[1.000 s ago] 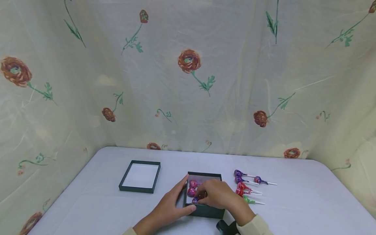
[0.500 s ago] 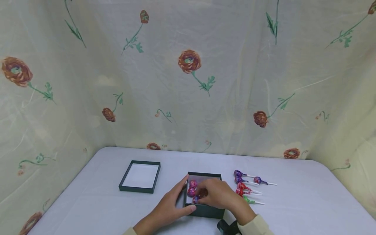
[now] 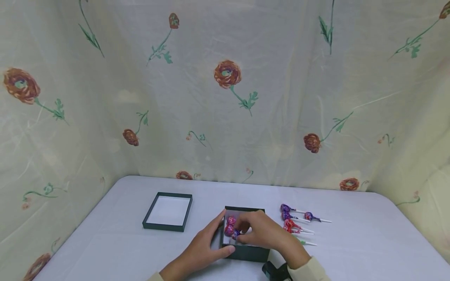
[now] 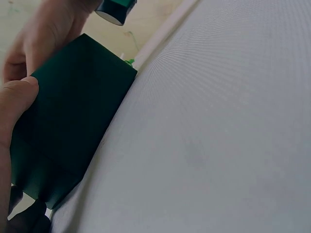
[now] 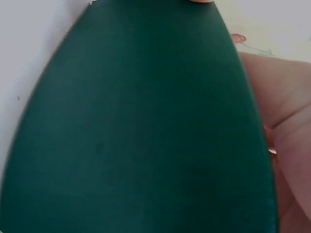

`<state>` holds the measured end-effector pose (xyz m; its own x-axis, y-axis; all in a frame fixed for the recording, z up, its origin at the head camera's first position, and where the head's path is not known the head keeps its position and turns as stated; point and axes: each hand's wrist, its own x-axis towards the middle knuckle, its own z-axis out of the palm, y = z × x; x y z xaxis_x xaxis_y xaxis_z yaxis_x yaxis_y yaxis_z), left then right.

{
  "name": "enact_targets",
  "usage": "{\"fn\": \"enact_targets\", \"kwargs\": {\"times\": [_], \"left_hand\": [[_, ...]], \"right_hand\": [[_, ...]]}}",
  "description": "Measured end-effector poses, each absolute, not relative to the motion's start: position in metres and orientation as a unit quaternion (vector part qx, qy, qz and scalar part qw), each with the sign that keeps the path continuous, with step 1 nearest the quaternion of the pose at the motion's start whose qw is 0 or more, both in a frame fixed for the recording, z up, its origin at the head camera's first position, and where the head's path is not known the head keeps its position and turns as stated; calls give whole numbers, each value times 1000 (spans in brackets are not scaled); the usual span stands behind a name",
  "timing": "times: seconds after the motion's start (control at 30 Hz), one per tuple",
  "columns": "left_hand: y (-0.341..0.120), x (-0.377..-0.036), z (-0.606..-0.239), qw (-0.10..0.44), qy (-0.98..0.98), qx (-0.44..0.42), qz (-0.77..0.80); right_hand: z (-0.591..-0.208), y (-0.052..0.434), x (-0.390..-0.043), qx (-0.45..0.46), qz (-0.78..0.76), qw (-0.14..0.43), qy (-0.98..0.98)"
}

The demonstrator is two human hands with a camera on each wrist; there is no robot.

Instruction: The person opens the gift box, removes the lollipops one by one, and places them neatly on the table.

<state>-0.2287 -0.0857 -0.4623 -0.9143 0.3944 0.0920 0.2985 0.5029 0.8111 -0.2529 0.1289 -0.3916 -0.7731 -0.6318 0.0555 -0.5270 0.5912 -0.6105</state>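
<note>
A dark green open box (image 3: 250,253) sits near the front of the table with pink and purple lollipops (image 3: 230,221) inside. My left hand (image 3: 214,238) grips its left side, fingers along the wall and thumb on the front corner. My right hand (image 3: 258,231) reaches into the box from the right and pinches a purple lollipop (image 3: 234,233) beside the pink ones. In the left wrist view my thumb (image 4: 14,99) presses the box wall (image 4: 68,141). The box wall (image 5: 146,121) fills the right wrist view, with my palm (image 5: 291,126) at the right edge.
The box lid (image 3: 168,210) lies upturned to the left, white inside. Several loose lollipops (image 3: 293,222), purple, red and green, lie in a row right of the box. Flowered cloth (image 3: 225,97) hangs behind and at both sides of the white table (image 3: 369,242).
My right hand has moved a little farther into the box, carrying the purple lollipop from the near wall up beside the pink ones. The left hand and box have stayed put.
</note>
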Motion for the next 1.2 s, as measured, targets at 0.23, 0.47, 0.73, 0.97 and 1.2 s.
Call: {"fn": "enact_targets", "kwargs": {"times": [0.23,0.47,0.73,0.97,1.2], "left_hand": [[-86,-229,-463,52,864,200,459],[-85,-229,-464,52,865,200,457],[-84,-229,-464,55,868,191,454],[-84,-229,-463,55,872,188,448],[-83,-229,-463,59,869,189,454]], "right_hand": [[-384,132,-249,-315,-331,71,887],[-376,136,-246,-320,-325,59,888],[-367,143,-243,-316,-316,41,894],[-358,154,-239,-308,-306,13,901],[-351,168,-237,-304,-290,-26,907]]}}
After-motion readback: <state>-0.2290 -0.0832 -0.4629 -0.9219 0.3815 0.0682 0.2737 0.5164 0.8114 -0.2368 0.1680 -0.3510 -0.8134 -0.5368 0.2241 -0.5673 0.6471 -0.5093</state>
